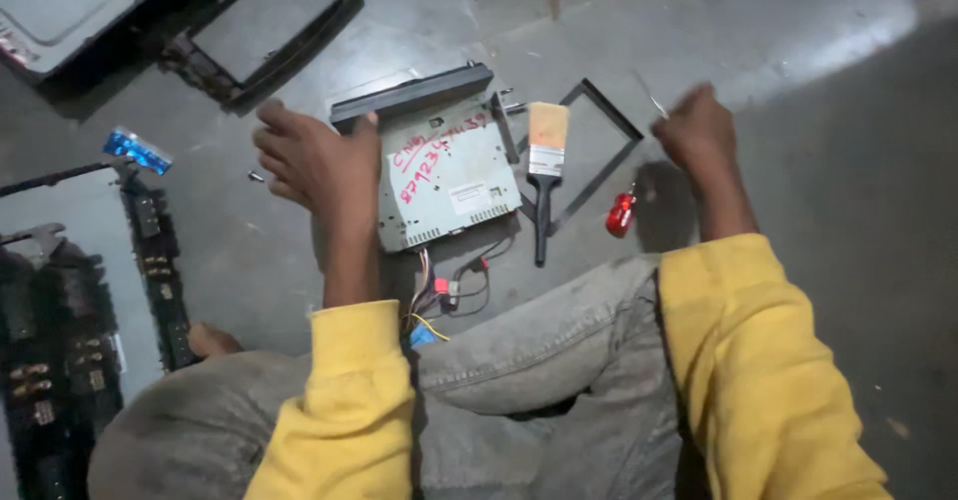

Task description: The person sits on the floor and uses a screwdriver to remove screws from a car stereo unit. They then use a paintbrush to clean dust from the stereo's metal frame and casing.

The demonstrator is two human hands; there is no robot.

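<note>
Yellow sleeves and grey-trousered knees fill the 6 o'clock bottom of the view, person sitting on the concrete floor [798, 51]. Car stereo unit [439, 166] lies flat at centre, metal case up, wire tail hanging toward 6 o'clock near the lap. Left hand [314, 156] rests at its 9 o'clock edge, fingers spread and loose, touching or just over the case; can't tell if it grips. Right hand [699, 131] raised at 2 o'clock, fingers clenched on a thin metal shaft [654, 101], probably a small tool, blurred. Black trim frame [599, 151] at 3 o'clock of the unit, paintbrush [545, 176] lying across its near edge, red screwdriver [621, 213] just beside. Dismantled panels [239, 31] at 11 o'clock, circuit strips [60, 350] at 8 o'clock. Looks like the disassembly stage, case being steadied; next move likely needs the tool tip brought onto a fastener. Open floor from 1 to 4 o'clock, left side crowded.
</note>
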